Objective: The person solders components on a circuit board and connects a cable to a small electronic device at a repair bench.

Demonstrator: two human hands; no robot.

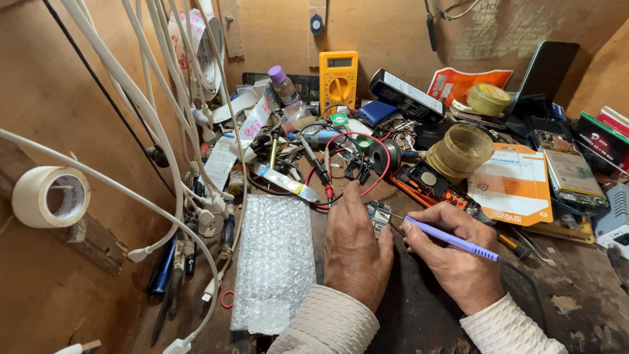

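A: Quick pass. Left hand [354,252]?

B: Flat on the dark bench [419,314], palm down, fingers stretched toward the clutter. Not gripping anything. Its thumb side is touching the small circuit board [378,214], seems to be pinning it in place.

A: Right hand [452,259]?

B: Closed around a purple soldering iron [452,240], pen grip, thumb and fingers pinched near the front of the handle.

A: Iron's axis?

B: Long axis runs from lower right to upper left. Black cable end sits out past the right wrist, metal tip points up-left at the board. Tip is at the board's right edge, touching or just shy; too small to tell.

A: So the board lies where?

B: Between the two hands, just ahead of the gap between them. Left hand is the nearer one, it's in contact. Right hand reaches it only through the tip.

A: Surroundings?

B: Sheet of bubble wrap [274,262] just left of the left hand. Red wire [383,172] loops ahead of the fingertips. Yellow multimeter [338,77] stands against the back wall, well apart. Solder spool [382,156] near the loop. Roll of white tape [50,196] on the left wall, white cables [141,111] hanging beside it.

A: Other people?

B: None in view.
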